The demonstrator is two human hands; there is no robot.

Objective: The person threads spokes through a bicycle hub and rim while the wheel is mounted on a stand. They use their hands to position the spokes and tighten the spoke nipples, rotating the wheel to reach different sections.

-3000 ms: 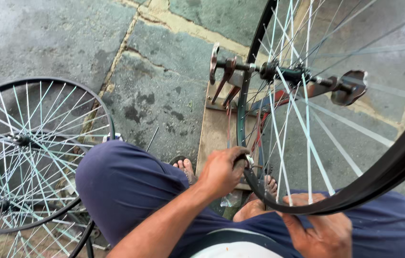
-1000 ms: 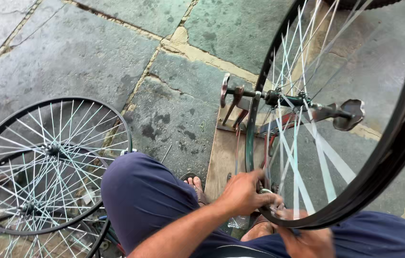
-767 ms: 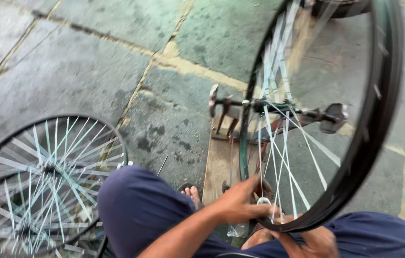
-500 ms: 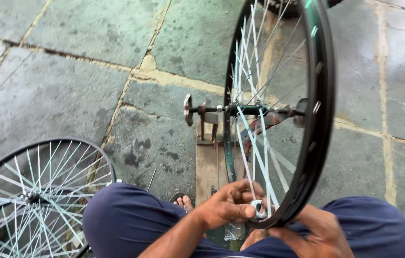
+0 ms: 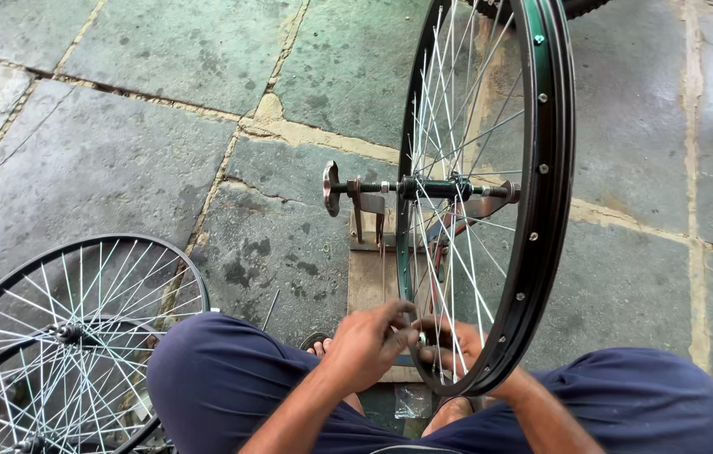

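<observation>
A bicycle wheel [image 5: 491, 193] stands upright, seen nearly edge-on, right of centre. Its dark rim [image 5: 545, 193] has a green inner band, and thin silver spokes [image 5: 449, 252] run to the hub. The axle [image 5: 423, 187] rests across a small metal stand [image 5: 366, 220] fixed to a wooden board [image 5: 370, 282] on the stone floor [image 5: 121, 134].

Both hands meet at the wheel's near, lowest part. The left hand [image 5: 370, 343] reaches in from the left; its fingers are pressed together in a pinch at the rim's inner edge, on something too small to make out. The right hand [image 5: 457, 346] sits behind the spokes, fingers curled around the rim bottom; how tight its grip is cannot be told.

The person squats, knees in dark blue trousers [image 5: 230, 387] spread to either side of the wheel, with bare toes [image 5: 323, 345] just showing beside the board.

On the near left, two more spoked wheels [image 5: 62, 336] lie flat and overlapping on the floor.
</observation>
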